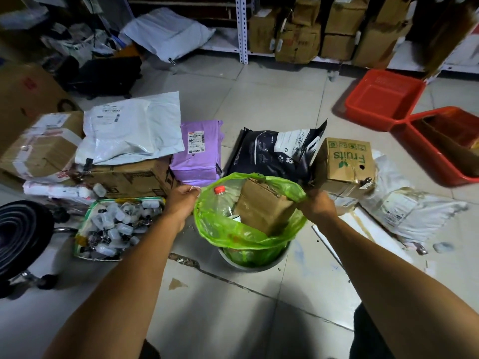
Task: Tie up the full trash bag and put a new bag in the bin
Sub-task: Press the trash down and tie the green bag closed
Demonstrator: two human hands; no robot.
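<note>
A translucent green trash bag (233,231) stands lifted partly out of a round grey bin (255,265) on the tiled floor. Inside the bag sit a brown cardboard box (261,208) and a clear plastic bottle with a red cap (220,190). My left hand (181,200) grips the bag's rim on its left side. On the rim's right side my right hand (317,204) is closed on the plastic. The mouth of the bag is stretched wide between both hands.
Parcels crowd the floor behind the bin: a purple mailer (198,151), a white mailer (132,128), a dark pet-food bag (274,151), a "Fruits" carton (346,164). A box of small clips (116,226) lies left. Two red tubs (383,97) sit right. A stool base (20,237) stands far left.
</note>
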